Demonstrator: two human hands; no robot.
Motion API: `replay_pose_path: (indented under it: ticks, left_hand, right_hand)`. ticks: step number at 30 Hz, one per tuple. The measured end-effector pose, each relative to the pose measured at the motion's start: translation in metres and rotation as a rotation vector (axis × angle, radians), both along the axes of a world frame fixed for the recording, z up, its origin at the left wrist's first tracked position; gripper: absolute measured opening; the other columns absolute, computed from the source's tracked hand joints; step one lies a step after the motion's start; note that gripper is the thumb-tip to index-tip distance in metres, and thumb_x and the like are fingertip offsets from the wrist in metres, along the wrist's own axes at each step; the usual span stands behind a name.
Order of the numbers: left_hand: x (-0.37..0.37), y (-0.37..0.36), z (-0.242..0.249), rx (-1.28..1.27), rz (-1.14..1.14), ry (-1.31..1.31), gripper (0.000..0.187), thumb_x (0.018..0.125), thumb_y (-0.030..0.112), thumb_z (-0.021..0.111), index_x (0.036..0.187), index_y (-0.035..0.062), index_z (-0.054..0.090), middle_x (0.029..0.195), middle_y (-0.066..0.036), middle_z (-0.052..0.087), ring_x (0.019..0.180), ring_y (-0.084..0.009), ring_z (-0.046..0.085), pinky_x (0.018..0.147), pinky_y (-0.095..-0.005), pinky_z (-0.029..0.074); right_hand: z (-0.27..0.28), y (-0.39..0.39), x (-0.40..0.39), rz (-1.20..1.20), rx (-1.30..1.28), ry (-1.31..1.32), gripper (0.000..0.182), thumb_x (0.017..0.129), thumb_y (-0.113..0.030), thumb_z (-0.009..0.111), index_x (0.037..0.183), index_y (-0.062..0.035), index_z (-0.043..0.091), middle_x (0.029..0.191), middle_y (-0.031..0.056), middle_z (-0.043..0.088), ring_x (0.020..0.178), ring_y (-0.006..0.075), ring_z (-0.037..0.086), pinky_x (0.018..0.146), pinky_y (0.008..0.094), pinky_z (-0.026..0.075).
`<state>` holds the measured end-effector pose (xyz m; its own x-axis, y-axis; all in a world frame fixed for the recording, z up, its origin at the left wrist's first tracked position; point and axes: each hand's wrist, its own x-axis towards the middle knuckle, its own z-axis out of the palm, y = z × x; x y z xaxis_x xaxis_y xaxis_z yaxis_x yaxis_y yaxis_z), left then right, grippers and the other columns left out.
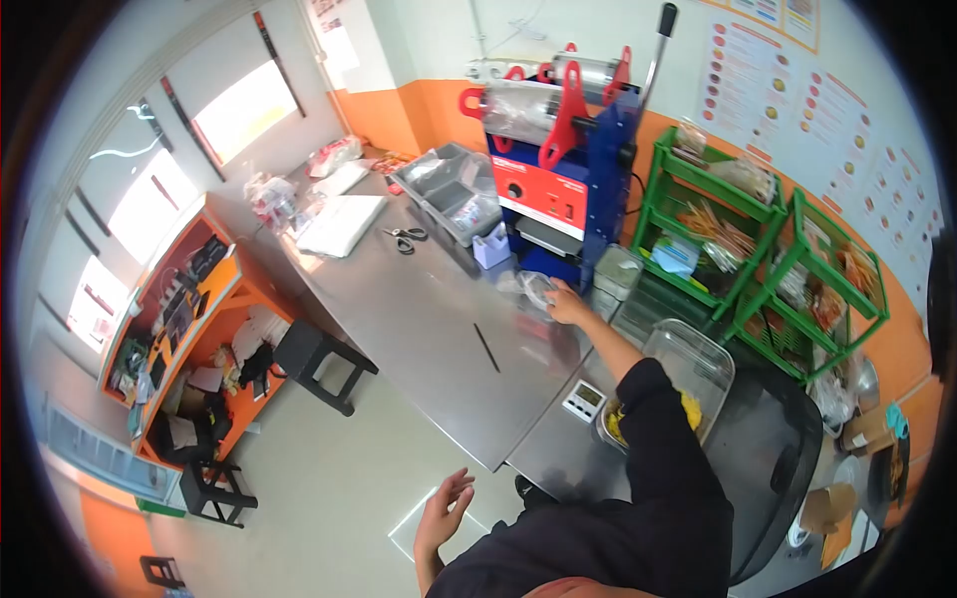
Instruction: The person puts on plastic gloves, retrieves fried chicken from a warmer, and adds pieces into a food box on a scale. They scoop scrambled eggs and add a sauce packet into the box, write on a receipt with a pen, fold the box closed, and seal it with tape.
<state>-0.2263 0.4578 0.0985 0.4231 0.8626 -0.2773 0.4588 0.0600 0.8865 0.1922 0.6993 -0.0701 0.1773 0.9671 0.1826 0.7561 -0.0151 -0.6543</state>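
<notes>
My right hand [566, 302] reaches across the metal table, its fingers closed at the rim of a clear plastic cup [536, 289]. The cup lies among crumpled clear plastic in front of the blue-and-red sealing machine [543, 194]; its exact shape is hard to make out. My left hand [446, 508] hangs in the air off the table's near edge, fingers apart and holding nothing. Below my right forearm are a small white digital timer [584, 401] and a clear container [710, 364] with yellow food, partly hidden by my sleeve.
On the metal table [419, 329] lie a thin black stick [485, 347], scissors [406, 239], a white plastic stack [341, 225] and a grey divided bin [444, 204]. Green racks [688, 284] stand at right. A black stool [321, 361] is on the floor at left.
</notes>
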Motion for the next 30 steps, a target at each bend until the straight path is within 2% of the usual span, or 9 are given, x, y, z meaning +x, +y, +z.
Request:
replay_pose_path:
  ticks: [3, 7, 13, 15, 17, 22, 25, 27, 30]
  left_hand:
    - [0.02, 0.028, 0.0, -0.065, 0.102, -0.325, 0.039, 0.099, 0.014, 0.052, 0.134, -0.0034, 0.048, 0.123, -0.019, 0.061, 0.117, -0.026, 0.059, 0.102, -0.0359, 0.045]
    - [0.07, 0.057, -0.026, -0.226, 0.139, -0.686, 0.044, 0.103, 0.018, 0.043, 0.142, -0.0033, 0.039, 0.135, -0.017, 0.053, 0.128, -0.0239, 0.049, 0.109, -0.0335, 0.037]
    - [0.125, 0.028, -0.023, -0.227, 0.203, -0.872, 0.047, 0.104, 0.023, 0.042, 0.145, 0.0016, 0.034, 0.145, -0.015, 0.043, 0.13, -0.0213, 0.045, 0.112, -0.0335, 0.034]
    - [0.132, -0.003, -0.02, -0.359, 0.272, -1.165, 0.047, 0.103, 0.031, 0.044, 0.144, 0.0083, 0.04, 0.137, -0.004, 0.047, 0.12, -0.0154, 0.048, 0.104, -0.0305, 0.04]
    - [0.132, -0.032, -0.029, -0.378, 0.195, -1.163, 0.057, 0.101, 0.046, 0.044, 0.146, 0.0113, 0.037, 0.139, -0.001, 0.044, 0.124, -0.0155, 0.044, 0.105, -0.0336, 0.039]
    - [0.128, -0.132, 0.001, -1.019, -0.143, -1.442, 0.104, 0.076, 0.086, 0.04, 0.152, 0.0167, 0.026, 0.149, -0.005, 0.036, 0.136, -0.0268, 0.034, 0.115, -0.0458, 0.027]
    - [0.138, -0.189, -0.008, -1.11, -0.351, -1.392, 0.113, 0.069, 0.088, 0.048, 0.151, 0.0119, 0.028, 0.155, -0.008, 0.027, 0.141, -0.0355, 0.025, 0.115, -0.0524, 0.024]
    - [0.153, -0.225, -0.018, -1.152, -0.451, -1.33, 0.108, 0.072, 0.086, 0.048, 0.15, 0.014, 0.03, 0.153, -0.009, 0.028, 0.14, -0.0382, 0.026, 0.114, -0.0553, 0.024]
    - [0.168, -0.288, -0.031, -1.253, -0.486, -1.204, 0.098, 0.075, 0.081, 0.051, 0.148, 0.0182, 0.032, 0.151, -0.011, 0.032, 0.138, -0.0427, 0.029, 0.112, -0.0597, 0.026]
  right_hand:
    - [0.01, 0.006, -0.047, -0.161, 0.154, 0.224, 0.039, 0.082, -0.008, 0.06, 0.119, 0.0017, 0.062, 0.137, 0.0172, 0.052, 0.128, 0.0361, 0.045, 0.108, 0.0408, 0.035]
    - [0.115, -0.113, -0.157, -0.111, 0.528, 0.136, 0.04, 0.085, -0.006, 0.057, 0.124, 0.002, 0.058, 0.134, 0.0163, 0.054, 0.121, 0.0336, 0.051, 0.103, 0.0419, 0.038]
    - [0.176, -0.294, -0.225, -0.125, 0.537, 0.282, 0.031, 0.087, -0.003, 0.059, 0.118, 0.0016, 0.062, 0.125, 0.0158, 0.058, 0.108, 0.0318, 0.057, 0.092, 0.0387, 0.046]
    - [0.176, -0.34, -0.229, -0.147, 0.505, 0.418, 0.025, 0.085, -0.001, 0.063, 0.109, 0.0002, 0.066, 0.112, 0.015, 0.063, 0.098, 0.0303, 0.061, 0.083, 0.035, 0.05]
    - [0.178, -0.385, -0.234, -0.228, 0.544, 0.424, 0.017, 0.083, 0.001, 0.064, 0.1, -0.0006, 0.067, 0.1, 0.0133, 0.064, 0.089, 0.0285, 0.063, 0.078, 0.0331, 0.051]
    - [0.178, -0.501, -0.27, -0.363, 0.44, 0.514, 0.011, 0.082, 0.0, 0.07, 0.092, 0.0002, 0.066, 0.092, 0.0123, 0.063, 0.08, 0.0245, 0.061, 0.073, 0.0309, 0.05]
    - [0.181, -0.559, -0.284, -0.613, 0.461, 0.602, 0.014, 0.082, 0.001, 0.07, 0.094, -0.0007, 0.065, 0.084, 0.0101, 0.061, 0.076, 0.0223, 0.059, 0.07, 0.0284, 0.049]
    - [0.18, -0.6, -0.281, -0.619, 0.406, 0.272, 0.015, 0.084, 0.0, 0.068, 0.097, 0.0015, 0.063, 0.088, 0.0121, 0.061, 0.079, 0.026, 0.06, 0.07, 0.0323, 0.051]
    - [0.185, -0.654, -0.291, -0.765, 0.407, 0.28, 0.013, 0.084, 0.001, 0.067, 0.096, 0.0023, 0.063, 0.088, 0.0116, 0.063, 0.078, 0.0236, 0.061, 0.068, 0.0313, 0.051]
